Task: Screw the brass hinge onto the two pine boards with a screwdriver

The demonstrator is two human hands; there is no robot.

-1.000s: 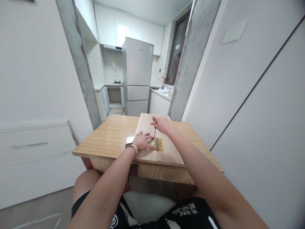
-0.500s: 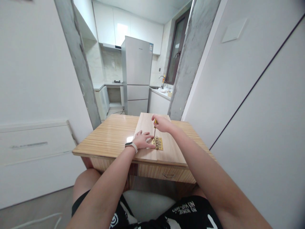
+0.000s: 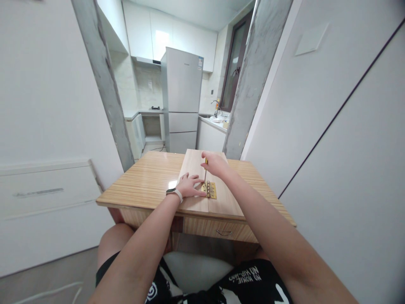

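Two pale wooden boards (image 3: 193, 165) lie side by side on the table, with a brass hinge (image 3: 212, 191) across their seam. My right hand (image 3: 214, 164) is closed around the yellow-and-black handle of a screwdriver (image 3: 205, 174), held upright with its tip at the upper part of the hinge's left leaf. Flat on the left board, my left hand (image 3: 190, 186) has its fingers spread, thumb and forefinger touching around the left leaf. Any screw under the tip is too small to make out.
The striped wooden table (image 3: 142, 177) has a drawer with a metal handle (image 3: 223, 233) at its front edge. Beyond stand a grey fridge (image 3: 184, 84) and a counter with a sink. White panels rise on both sides.
My right wrist and forearm have shifted slightly, and the hand has turned a little on the screwdriver. My left hand stays in place.
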